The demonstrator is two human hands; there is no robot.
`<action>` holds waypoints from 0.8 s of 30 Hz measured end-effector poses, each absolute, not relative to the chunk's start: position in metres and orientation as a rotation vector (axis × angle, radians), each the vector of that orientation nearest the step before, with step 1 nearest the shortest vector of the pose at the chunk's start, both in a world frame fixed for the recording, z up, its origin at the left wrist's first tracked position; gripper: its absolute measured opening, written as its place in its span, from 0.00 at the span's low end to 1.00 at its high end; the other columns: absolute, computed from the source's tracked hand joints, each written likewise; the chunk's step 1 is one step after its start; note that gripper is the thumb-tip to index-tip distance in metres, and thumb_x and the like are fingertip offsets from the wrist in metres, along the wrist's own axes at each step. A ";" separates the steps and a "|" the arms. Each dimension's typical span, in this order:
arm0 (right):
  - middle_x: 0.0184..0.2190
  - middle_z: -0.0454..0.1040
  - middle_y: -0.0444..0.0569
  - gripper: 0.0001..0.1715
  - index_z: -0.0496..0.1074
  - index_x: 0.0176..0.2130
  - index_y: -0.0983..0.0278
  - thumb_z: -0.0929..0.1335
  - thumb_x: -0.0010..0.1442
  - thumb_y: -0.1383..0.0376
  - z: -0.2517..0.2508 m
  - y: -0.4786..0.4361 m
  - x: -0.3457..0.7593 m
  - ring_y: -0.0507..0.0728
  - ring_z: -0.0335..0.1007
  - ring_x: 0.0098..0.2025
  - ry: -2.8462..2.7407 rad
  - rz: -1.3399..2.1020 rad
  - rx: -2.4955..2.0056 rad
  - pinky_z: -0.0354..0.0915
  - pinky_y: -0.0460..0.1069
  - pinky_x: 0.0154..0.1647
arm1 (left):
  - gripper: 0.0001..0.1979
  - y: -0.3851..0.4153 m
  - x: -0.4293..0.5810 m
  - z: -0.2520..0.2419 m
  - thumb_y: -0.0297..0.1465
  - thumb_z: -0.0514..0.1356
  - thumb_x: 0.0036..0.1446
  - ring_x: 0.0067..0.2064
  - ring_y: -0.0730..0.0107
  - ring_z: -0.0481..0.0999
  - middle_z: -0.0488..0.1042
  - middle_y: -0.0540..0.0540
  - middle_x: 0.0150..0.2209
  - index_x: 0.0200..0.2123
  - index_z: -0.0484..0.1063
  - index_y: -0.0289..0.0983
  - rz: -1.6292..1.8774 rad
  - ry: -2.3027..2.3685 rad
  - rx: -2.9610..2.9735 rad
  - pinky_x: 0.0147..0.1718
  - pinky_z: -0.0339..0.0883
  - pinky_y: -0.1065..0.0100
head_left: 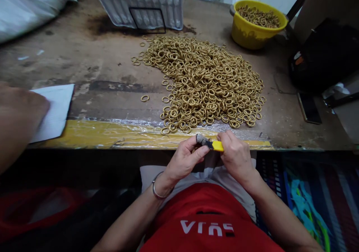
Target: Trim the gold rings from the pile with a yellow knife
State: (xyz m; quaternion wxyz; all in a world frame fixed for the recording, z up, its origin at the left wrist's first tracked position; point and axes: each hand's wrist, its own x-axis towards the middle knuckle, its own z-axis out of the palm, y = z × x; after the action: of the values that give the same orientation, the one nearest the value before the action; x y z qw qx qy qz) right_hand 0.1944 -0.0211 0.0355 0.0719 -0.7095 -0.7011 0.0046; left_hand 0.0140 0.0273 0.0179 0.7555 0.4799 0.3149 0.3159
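My right hand (237,156) is closed round a yellow-handled knife (215,145) at the table's front edge. The blade tip meets a small grey piece (200,139) pinched between the thumb and fingers of my left hand (185,160), which wears a metal bangle at the wrist. Both hands hover just below the near edge of a large heap of gold rings (204,81) on the worn table (106,94).
A yellow bucket (252,33) of rings stands at the back right. A grey moulded tray (140,5) leans at the back. One loose ring (145,98) lies left of the heap. White paper (54,111) is at the left, a phone (309,108) and black bag (325,57) at the right.
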 end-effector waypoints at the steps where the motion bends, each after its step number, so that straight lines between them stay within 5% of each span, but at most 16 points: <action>1: 0.35 0.76 0.51 0.13 0.72 0.39 0.64 0.62 0.64 0.76 0.033 -0.019 0.200 0.54 0.68 0.30 -2.075 -0.006 -2.206 0.53 0.49 0.29 | 0.15 0.026 0.011 0.020 0.41 0.67 0.58 0.26 0.78 0.61 0.67 0.51 0.28 0.34 0.73 0.34 0.697 0.658 1.082 0.24 0.58 0.74; 5: 0.36 0.76 0.52 0.08 0.73 0.40 0.65 0.64 0.64 0.73 0.022 -0.012 0.235 0.57 0.68 0.32 -1.819 -0.147 -2.370 0.52 0.50 0.31 | 0.14 0.019 0.002 0.026 0.39 0.67 0.57 0.28 0.76 0.63 0.66 0.49 0.28 0.30 0.71 0.34 0.672 0.521 1.070 0.25 0.58 0.73; 10: 0.36 0.75 0.53 0.13 0.72 0.36 0.63 0.65 0.68 0.58 0.011 -0.003 0.258 0.59 0.68 0.34 -1.744 -0.196 -2.238 0.55 0.50 0.34 | 0.17 0.023 0.013 0.012 0.43 0.67 0.55 0.21 0.81 0.53 0.60 0.55 0.23 0.32 0.66 0.37 0.658 0.564 0.681 0.16 0.42 0.78; 17: 0.33 0.75 0.52 0.11 0.73 0.36 0.64 0.64 0.67 0.61 0.011 -0.002 0.266 0.59 0.69 0.33 -1.749 -0.065 -2.118 0.59 0.51 0.35 | 0.17 0.031 0.021 0.011 0.42 0.65 0.55 0.21 0.77 0.66 0.73 0.46 0.29 0.37 0.71 0.34 0.557 0.558 0.559 0.13 0.47 0.77; 24: 0.28 0.74 0.45 0.10 0.74 0.33 0.62 0.69 0.63 0.59 0.034 -0.003 0.239 0.53 0.68 0.29 -1.372 0.407 -1.800 0.63 0.48 0.34 | 0.17 0.036 0.042 0.018 0.40 0.70 0.52 0.18 0.83 0.62 0.73 0.52 0.25 0.34 0.69 0.34 0.622 0.735 0.684 0.13 0.46 0.80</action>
State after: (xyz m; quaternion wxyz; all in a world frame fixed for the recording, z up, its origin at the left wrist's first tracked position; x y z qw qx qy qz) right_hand 0.2394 -0.0031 0.0338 0.4088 -0.7142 -0.5447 0.1616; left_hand 0.0423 0.0357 0.0178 0.8307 0.3226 0.3464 0.2930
